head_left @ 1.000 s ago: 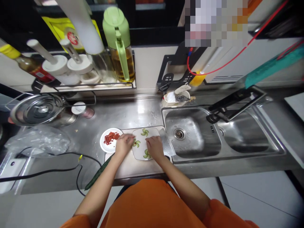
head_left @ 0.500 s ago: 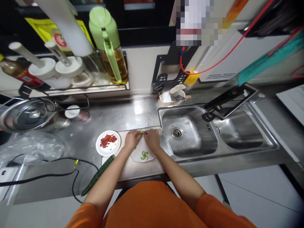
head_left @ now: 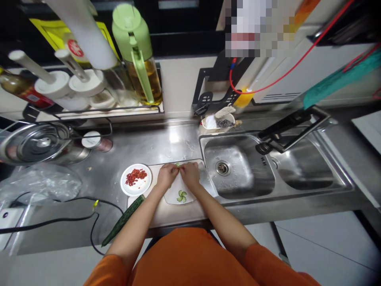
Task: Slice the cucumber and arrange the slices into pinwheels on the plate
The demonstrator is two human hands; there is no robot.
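Working with left hand (head_left: 167, 175) and right hand (head_left: 191, 175) close together, pinched closed over cucumber slices (head_left: 177, 164) at the far side of the plate (head_left: 173, 190). Cannot tell about anything held in the pinch. Best to press lightly, nudge one slice at a time, and keep wrists clear of the slice fan (head_left: 181, 196) near the front edge.

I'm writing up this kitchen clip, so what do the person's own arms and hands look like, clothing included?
The left hand and right hand are bare, with no gloves. Both forearms are uncovered, with no watch or bracelet in sight. Plain orange sleeves end around the elbows, matching the orange top. Rings are too small to tell.
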